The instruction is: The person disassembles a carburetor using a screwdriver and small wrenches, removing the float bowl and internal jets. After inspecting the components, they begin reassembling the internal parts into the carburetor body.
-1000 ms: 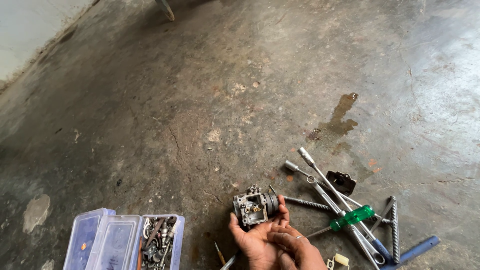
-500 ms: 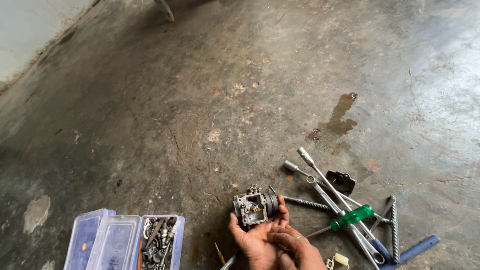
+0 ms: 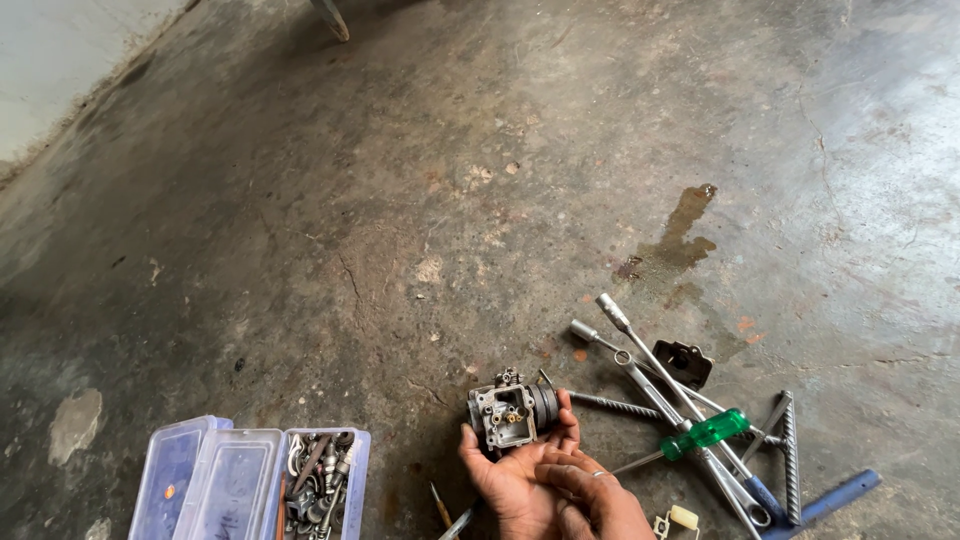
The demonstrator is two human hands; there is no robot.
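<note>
Fingers (image 3: 570, 425) of both hands remain closed around the small metal carburettor (image 3: 512, 410), held low above the concrete floor (image 3: 400, 200); nothing has shifted, inspection apparently continuing, tools (image 3: 700, 430) untouched alongside.

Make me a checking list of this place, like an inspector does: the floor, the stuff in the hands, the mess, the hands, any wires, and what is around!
Surface: bare concrete floor, cracked and stained, with a wet patch.
Job's things: small metal engine part, held up off the floor.
Clutter: loose tools, among them a green-handled screwdriver; open clear plastic box holding small metal parts.
Grippers: left hand cradles the part; right hand lies against the left.
Cables: nothing seen.
Surroundings: pale wall at upper left.
</note>
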